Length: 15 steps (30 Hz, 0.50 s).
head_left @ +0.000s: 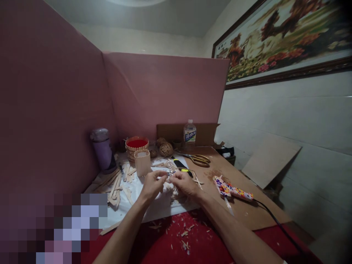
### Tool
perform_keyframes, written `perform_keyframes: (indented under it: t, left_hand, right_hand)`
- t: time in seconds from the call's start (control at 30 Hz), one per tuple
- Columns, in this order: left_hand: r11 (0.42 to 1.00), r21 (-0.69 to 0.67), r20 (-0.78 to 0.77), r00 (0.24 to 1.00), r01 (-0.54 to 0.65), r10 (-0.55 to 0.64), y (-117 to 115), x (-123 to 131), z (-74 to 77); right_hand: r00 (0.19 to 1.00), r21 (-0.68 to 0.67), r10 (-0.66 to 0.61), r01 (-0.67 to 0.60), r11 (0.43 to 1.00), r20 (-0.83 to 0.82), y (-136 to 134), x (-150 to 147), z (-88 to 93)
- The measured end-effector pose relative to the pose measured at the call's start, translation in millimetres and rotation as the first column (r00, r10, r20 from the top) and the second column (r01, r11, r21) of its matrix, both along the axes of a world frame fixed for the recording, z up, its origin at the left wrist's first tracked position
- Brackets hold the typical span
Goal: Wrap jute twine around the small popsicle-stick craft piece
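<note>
My left hand and my right hand meet over the white sheet, each with fingers pinched together. Something small and pale is between the fingertips, too small to name. A thin brown strand curves just behind my right hand. Behind the hands lies a black and yellow-green tool, partly hidden. To the left stands a small cup made of craft sticks, upright. Behind that cup is a wider stick-covered container with a red inside. Pale scraps lie beneath my hands.
Craft sticks lie loose at left, near a purple tumbler. Twine balls and a plastic bottle stand behind. Gold-handled scissors and a flowered glue gun with a black cord lie right. Shavings dot the red cloth.
</note>
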<state>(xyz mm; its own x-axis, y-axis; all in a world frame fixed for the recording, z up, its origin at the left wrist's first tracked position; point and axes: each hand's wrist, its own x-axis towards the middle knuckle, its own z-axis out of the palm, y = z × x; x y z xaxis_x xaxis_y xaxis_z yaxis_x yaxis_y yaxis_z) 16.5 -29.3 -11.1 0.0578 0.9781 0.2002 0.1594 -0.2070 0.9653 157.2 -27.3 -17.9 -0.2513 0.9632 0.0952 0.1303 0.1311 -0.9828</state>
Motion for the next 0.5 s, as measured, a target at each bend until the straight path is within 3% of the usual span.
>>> perform_keyframes:
  t: [0.07, 0.13, 0.27, 0.5]
  left_hand:
    - [0.985, -0.096, -0.014, 0.990, 0.140, -0.142, 1, 0, -1.2]
    - [0.976, -0.111, -0.031, 0.981, 0.185, -0.190, 2, 1, -3.1]
    - [0.982, -0.108, -0.082, 0.983, 0.156, -0.165, 3, 1, -5.4]
    - [0.996, -0.061, -0.182, 0.980, 0.070, -0.080, 6, 0, -5.0]
  right_hand:
    - [0.998, 0.077, -0.010, 0.005, 0.997, 0.062, 0, 0, 1.5]
    - [0.992, 0.152, -0.010, -0.009, 0.988, 0.126, 0, 2, 4.0]
    - [0.977, 0.235, 0.014, -0.065, 0.970, 0.215, 0, 8, 9.0]
    - [0.957, 0.225, 0.017, -0.085, 0.971, 0.289, 4, 12, 7.4]
